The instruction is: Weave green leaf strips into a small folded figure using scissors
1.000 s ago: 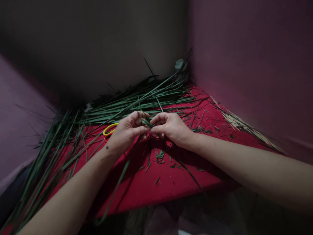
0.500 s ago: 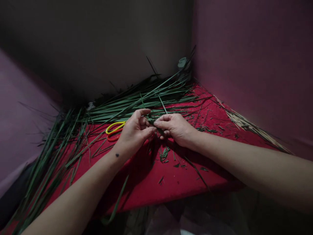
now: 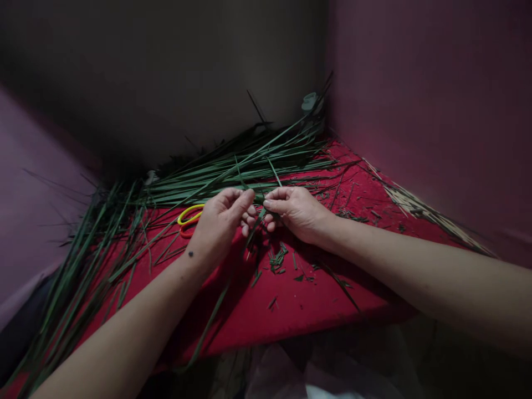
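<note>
Thin green leaf strips [image 3: 258, 217] run between my two hands above the red cloth. My left hand [image 3: 228, 213] pinches a strip between thumb and forefinger, its other fingers curled below. On the right, my right hand [image 3: 291, 209] closes thumb and fingertips on the same green leaf piece, close to the left fingertips but apart from them. Narrow ends of leaf stick up behind the fingers, and a long strip hangs down toward the front edge. How the strips cross is too small to tell.
Long green leaves [image 3: 199, 180] lie heaped along the back and left. Yellow and orange scissor handles [image 3: 190, 217] show beside my left hand. Leaf scraps [image 3: 277, 259] dot the red cloth [image 3: 299, 310]. Pale thin sticks [image 3: 428, 213] lie along the right wall; a whitish object [image 3: 310, 102] stands in the corner.
My left hand has turned and shifted slightly left, its thumb now raised against the forefinger. A strip now shows between the hands, slanting down. My right hand has barely moved.
</note>
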`<act>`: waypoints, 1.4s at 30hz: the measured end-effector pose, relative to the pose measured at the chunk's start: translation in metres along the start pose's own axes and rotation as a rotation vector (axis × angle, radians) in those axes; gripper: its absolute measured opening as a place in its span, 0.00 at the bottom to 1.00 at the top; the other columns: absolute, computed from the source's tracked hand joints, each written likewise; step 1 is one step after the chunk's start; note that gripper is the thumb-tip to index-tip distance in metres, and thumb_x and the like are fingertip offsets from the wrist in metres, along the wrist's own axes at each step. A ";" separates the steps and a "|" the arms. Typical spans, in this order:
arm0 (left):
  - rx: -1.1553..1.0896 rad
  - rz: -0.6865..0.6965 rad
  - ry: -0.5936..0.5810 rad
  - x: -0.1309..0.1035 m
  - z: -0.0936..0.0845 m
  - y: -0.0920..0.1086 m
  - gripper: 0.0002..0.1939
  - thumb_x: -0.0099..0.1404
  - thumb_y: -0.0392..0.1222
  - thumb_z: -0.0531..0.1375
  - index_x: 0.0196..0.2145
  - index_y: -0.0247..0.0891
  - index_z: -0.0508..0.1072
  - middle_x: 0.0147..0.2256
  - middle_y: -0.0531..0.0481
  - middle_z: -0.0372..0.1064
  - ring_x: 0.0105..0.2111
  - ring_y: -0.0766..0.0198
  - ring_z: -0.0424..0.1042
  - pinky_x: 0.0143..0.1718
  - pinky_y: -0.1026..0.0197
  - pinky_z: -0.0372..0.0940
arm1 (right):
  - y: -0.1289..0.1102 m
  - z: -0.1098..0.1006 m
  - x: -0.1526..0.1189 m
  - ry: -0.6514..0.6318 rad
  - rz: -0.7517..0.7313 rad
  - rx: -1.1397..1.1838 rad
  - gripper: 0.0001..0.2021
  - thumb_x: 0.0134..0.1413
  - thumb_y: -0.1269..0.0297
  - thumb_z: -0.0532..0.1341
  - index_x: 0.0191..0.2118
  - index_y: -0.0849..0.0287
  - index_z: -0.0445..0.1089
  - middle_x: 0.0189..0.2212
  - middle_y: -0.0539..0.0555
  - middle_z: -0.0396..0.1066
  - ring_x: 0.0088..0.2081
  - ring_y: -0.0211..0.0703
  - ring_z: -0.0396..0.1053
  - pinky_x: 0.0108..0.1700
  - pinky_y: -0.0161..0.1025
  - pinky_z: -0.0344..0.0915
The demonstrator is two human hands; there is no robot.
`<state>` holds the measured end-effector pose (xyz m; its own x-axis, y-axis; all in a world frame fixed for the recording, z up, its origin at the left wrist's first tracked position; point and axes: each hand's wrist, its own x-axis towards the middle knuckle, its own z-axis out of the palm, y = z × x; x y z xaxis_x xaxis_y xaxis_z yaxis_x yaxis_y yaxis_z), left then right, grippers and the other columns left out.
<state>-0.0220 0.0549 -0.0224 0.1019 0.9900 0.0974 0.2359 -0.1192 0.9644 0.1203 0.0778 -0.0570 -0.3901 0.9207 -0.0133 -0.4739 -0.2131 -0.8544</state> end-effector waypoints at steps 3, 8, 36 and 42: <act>-0.001 -0.013 -0.036 0.001 -0.002 0.001 0.13 0.58 0.47 0.60 0.25 0.34 0.67 0.21 0.53 0.65 0.19 0.71 0.63 0.22 0.66 0.59 | 0.003 0.000 0.000 -0.020 -0.013 -0.004 0.06 0.48 0.76 0.59 0.27 0.62 0.61 0.18 0.46 0.64 0.19 0.32 0.65 0.21 0.31 0.66; 0.025 -0.013 -0.010 -0.001 -0.003 0.009 0.05 0.54 0.38 0.62 0.25 0.34 0.70 0.20 0.54 0.64 0.20 0.72 0.61 0.22 0.67 0.56 | 0.005 0.000 0.001 -0.042 0.028 0.022 0.06 0.46 0.79 0.60 0.28 0.63 0.63 0.19 0.47 0.65 0.20 0.33 0.67 0.21 0.32 0.67; -0.019 -0.084 -0.086 0.006 -0.009 0.002 0.19 0.52 0.36 0.64 0.42 0.31 0.66 0.22 0.55 0.66 0.17 0.72 0.63 0.20 0.68 0.57 | 0.000 0.001 -0.002 -0.006 0.095 -0.124 0.07 0.41 0.83 0.60 0.24 0.65 0.66 0.17 0.48 0.65 0.18 0.33 0.65 0.18 0.31 0.67; -0.061 -0.018 -0.216 0.013 -0.016 -0.005 0.20 0.52 0.35 0.64 0.43 0.33 0.66 0.27 0.53 0.67 0.22 0.71 0.66 0.24 0.66 0.61 | 0.000 -0.002 -0.001 -0.093 0.161 -0.113 0.03 0.44 0.79 0.61 0.24 0.69 0.68 0.17 0.51 0.67 0.18 0.33 0.66 0.19 0.30 0.67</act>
<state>-0.0377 0.0697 -0.0224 0.3042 0.9521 0.0318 0.1808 -0.0905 0.9793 0.1225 0.0772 -0.0584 -0.5271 0.8425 -0.1109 -0.3104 -0.3124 -0.8978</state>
